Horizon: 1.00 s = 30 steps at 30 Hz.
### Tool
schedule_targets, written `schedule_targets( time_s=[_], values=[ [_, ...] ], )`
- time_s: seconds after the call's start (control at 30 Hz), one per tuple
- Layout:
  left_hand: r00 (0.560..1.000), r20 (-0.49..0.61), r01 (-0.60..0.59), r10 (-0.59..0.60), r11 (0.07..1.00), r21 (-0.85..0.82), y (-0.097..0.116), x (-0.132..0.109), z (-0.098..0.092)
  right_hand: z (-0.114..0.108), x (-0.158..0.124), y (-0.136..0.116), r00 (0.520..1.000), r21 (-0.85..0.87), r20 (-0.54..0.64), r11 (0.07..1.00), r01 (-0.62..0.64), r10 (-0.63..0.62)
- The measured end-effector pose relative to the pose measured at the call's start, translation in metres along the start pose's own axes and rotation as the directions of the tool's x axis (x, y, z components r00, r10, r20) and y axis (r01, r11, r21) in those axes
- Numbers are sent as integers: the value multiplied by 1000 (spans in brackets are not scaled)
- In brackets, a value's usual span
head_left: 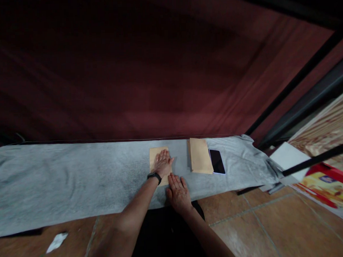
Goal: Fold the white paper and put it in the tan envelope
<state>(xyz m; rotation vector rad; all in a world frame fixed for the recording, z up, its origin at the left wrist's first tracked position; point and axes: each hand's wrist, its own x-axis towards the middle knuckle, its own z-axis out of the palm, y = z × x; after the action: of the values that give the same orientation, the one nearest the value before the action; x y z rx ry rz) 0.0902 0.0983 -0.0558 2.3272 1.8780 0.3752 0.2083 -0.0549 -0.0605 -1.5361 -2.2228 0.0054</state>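
Note:
My left hand (163, 163) lies flat on a tan paper sheet or envelope (152, 156), fingers stretched forward, with a black band on the wrist. The hand covers much of the paper's middle. My right hand (179, 192) rests palm down at the paper's lower right corner, fingers extended over the grey cloth (91, 176). Neither hand grips anything. To the right, a stack of similar tan paper pieces (200, 156) lies on the cloth, slightly uneven at its left edge. A dark-screened phone (217, 161) touches or nearly touches the stack's right side.
A dark red panel (159, 87) rises behind the cloth-covered surface. Black metal bars (296, 81) slant at the right. A red and yellow box (328, 188) and a white box (290, 158) stand at right. White crumpled tissue (56, 242) lies on the tiled floor.

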Motion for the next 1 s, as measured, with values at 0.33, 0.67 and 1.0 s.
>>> schedule_targets(
  time_s=[0.33, 0.67, 1.0],
  values=[
    [991, 107, -83, 83, 997, -7, -5, -25, -18, 4, 0, 1, 1000, -27, 8, 1000, -3, 3],
    [953, 247, -159, 176, 984, -84, -9, -111, -32, 3, -1, -1, 1000, -16, 0, 1000, 7, -7],
    [985, 5, -175, 175, 984, 40, -27, -172, -33, -1, -3, 0, 1000, -23, -5, 1000, 14, -14]
  ],
)
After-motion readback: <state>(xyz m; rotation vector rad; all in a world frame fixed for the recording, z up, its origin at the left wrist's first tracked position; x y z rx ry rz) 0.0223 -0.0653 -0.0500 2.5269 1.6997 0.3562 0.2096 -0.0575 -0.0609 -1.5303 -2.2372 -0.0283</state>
